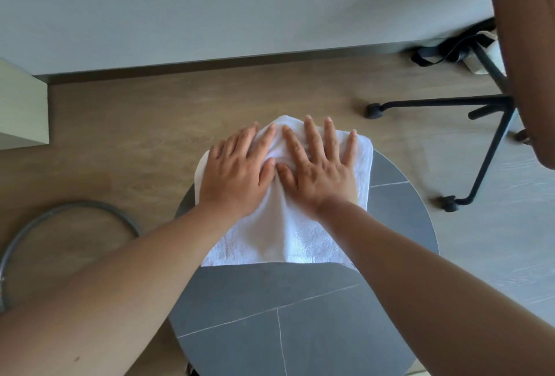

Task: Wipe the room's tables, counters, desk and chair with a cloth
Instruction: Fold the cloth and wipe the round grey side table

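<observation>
At the far left, a pale cabinet [22, 105] corner stands against the wall [210, 0], and lower down a grey metal ring [39, 218] lies on the wooden floor [135, 123].

The left hand [232, 172] lies flat, palm down, on the left part of the white cloth [285, 231]. Its fingers [244, 141] are straight and close together, pointing away from the person and slightly to the right, and they press on the cloth without curling round it. The thumb lies along the inner side, next to the right hand's thumb.

The cloth is spread over the far part of the round dark grey worktop [300, 315], with its far corner hanging past the rim over the floor. A raised fold runs down the middle of it, between the two hands. Thin pale lines cross the bare near part of the worktop.

The right hand [318, 175] also lies flat, palm down, on the right part of the cloth. Its fingers [313, 138] are straight and spread wide, fanned apart, and they press on the cloth and grip nothing. The two thumbs touch or nearly touch over the fold.

To the right, a brown chair [522, 60] stands on black legs with castors, well apart from the worktop. Behind it, by the wall, lies a bag [456, 48] with dark straps.
</observation>
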